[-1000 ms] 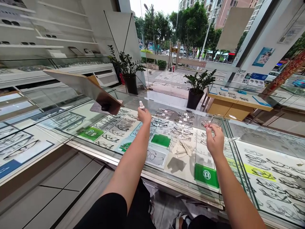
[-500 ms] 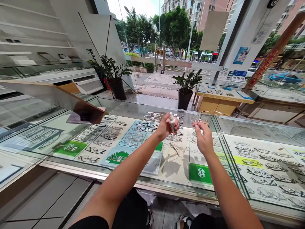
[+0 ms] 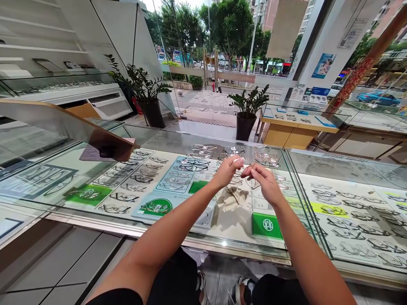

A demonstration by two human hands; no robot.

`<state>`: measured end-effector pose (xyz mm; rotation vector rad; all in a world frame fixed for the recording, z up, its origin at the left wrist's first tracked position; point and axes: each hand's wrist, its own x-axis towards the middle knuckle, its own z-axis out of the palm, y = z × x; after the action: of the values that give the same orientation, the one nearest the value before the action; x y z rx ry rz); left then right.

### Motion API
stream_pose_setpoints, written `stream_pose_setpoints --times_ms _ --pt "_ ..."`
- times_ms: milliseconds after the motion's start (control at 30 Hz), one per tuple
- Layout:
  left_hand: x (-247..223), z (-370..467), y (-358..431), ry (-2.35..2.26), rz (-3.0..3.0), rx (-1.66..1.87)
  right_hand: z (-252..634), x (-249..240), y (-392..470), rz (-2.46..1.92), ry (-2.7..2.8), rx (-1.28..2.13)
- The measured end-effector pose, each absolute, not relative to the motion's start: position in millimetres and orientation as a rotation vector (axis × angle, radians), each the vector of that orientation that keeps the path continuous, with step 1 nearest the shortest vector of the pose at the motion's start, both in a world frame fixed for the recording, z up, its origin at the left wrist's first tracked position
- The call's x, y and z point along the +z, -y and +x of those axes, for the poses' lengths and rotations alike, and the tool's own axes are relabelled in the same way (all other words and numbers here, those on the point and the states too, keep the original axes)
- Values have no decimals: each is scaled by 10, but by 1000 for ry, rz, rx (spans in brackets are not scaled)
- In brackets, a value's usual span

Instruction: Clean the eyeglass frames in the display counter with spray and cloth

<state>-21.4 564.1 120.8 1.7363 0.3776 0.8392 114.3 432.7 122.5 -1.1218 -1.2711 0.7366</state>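
My left hand [image 3: 226,171] is closed round a small white spray bottle [image 3: 238,160], most of which the fingers hide. Just to its right, my right hand [image 3: 263,177] pinches a pair of thin-rimmed eyeglasses [image 3: 252,183] between thumb and fingertips; only part of the frame shows. Both hands hover close together above the glass display counter. Below them lies a crumpled beige cloth [image 3: 234,198]. A green card [image 3: 267,225] with a white round logo is near my right forearm.
Rows of eyeglasses [image 3: 141,178] fill the glass counter [image 3: 178,142] on both sides. A brown-edged panel [image 3: 116,146] juts in from the left. Beyond the counter stand two potted plants [image 3: 246,125], a wooden display table [image 3: 288,131] and a glass shopfront.
My left hand has tilted the spray bottle over towards the right, and my right hand has come left with the eyeglasses lowered, so the hands are now nearly together. The view has tipped slightly downward.
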Motion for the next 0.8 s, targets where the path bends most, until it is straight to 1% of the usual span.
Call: stream_pose_setpoints --times_ms 333,533,800 --pt "1232 -228 -5610 -318 1744 811 1124 1228 -4329 -1051 1309 790" --pt "1227 -223 -5582 -351 1746 801 1182 1240 -4331 -972 1111 839" --pt "1136 -193 -5503 -408 1939 701 1252 1254 -4343 -935 930 768"
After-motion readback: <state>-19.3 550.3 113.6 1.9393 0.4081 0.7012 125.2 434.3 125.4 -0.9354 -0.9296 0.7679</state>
